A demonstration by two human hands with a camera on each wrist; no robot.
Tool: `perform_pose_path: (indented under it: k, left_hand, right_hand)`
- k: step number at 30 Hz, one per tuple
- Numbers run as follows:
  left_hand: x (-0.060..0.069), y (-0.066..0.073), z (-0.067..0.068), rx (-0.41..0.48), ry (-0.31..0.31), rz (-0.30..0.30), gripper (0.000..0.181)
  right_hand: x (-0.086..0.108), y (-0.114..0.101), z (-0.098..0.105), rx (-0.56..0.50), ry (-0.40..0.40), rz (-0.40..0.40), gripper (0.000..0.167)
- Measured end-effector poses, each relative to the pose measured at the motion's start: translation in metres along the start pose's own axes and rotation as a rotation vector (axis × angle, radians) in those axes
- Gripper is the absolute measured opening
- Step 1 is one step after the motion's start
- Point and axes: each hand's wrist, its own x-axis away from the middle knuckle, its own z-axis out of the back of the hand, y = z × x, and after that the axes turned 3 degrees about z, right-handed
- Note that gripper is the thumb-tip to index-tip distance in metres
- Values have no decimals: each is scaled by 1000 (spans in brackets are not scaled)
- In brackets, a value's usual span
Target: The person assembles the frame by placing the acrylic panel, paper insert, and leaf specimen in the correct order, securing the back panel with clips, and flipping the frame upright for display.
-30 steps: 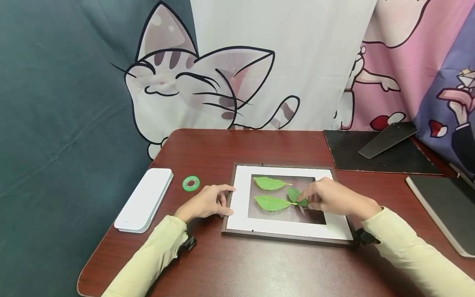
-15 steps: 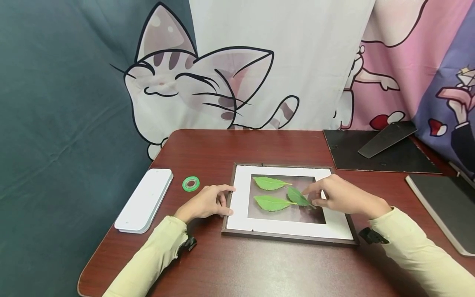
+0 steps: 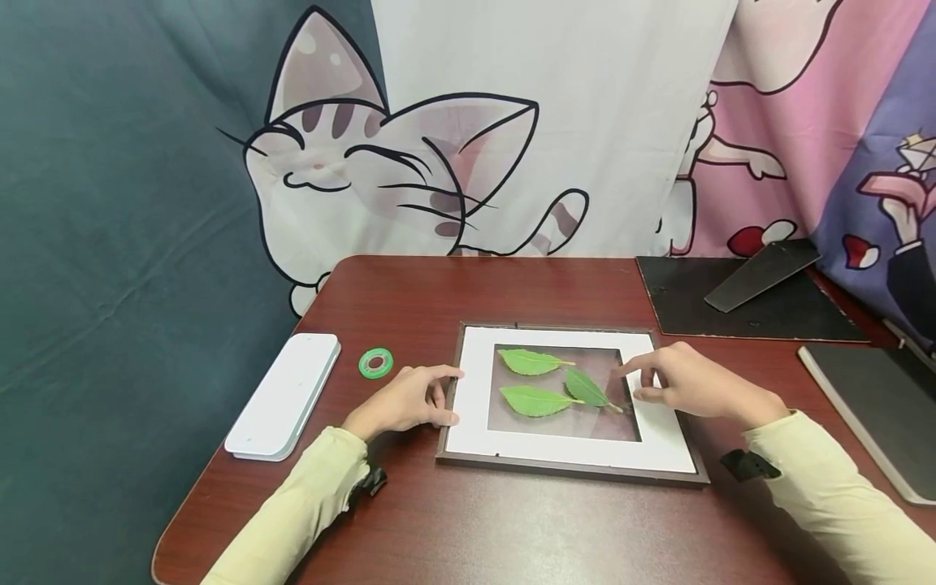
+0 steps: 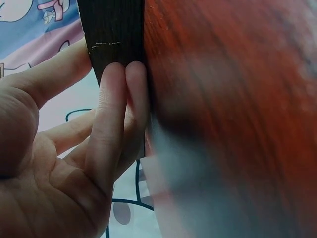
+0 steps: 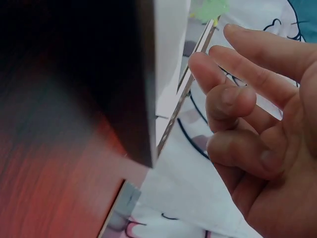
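A dark-rimmed picture frame with a white mat lies flat on the table. In its window are three green leaves: one upper left, one lower left and a darker one, tilted, at the right. My left hand holds the frame's left edge; in the left wrist view, two fingertips press the dark side of the rim. Over the mat's right side, my right hand holds nothing, its index finger stretched toward the window and the others loosely bent. Whether it touches the mat I cannot tell.
Left of the frame lie a green tape roll and a white flat case. A black backing board with a stand flap lies at the back right. Near the right edge is a dark notebook-like slab. Printed curtains hang behind the table.
My right hand has let go of the darker leaf and drawn back to the right. That leaf now lies fully visible, its stem pointing lower right. My left hand has stayed put.
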Motion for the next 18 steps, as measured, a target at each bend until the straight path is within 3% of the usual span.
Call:
perform_pose_path:
  k: [10, 18]
  left_hand:
    - [-1, -1, -1, 15, 2, 8, 64]
    - [-2, 0, 0, 28, -5, 17, 65]
  right_hand:
    - [10, 29, 3, -47, 79, -115, 27]
    - [12, 75, 12, -151, 112, -257, 23]
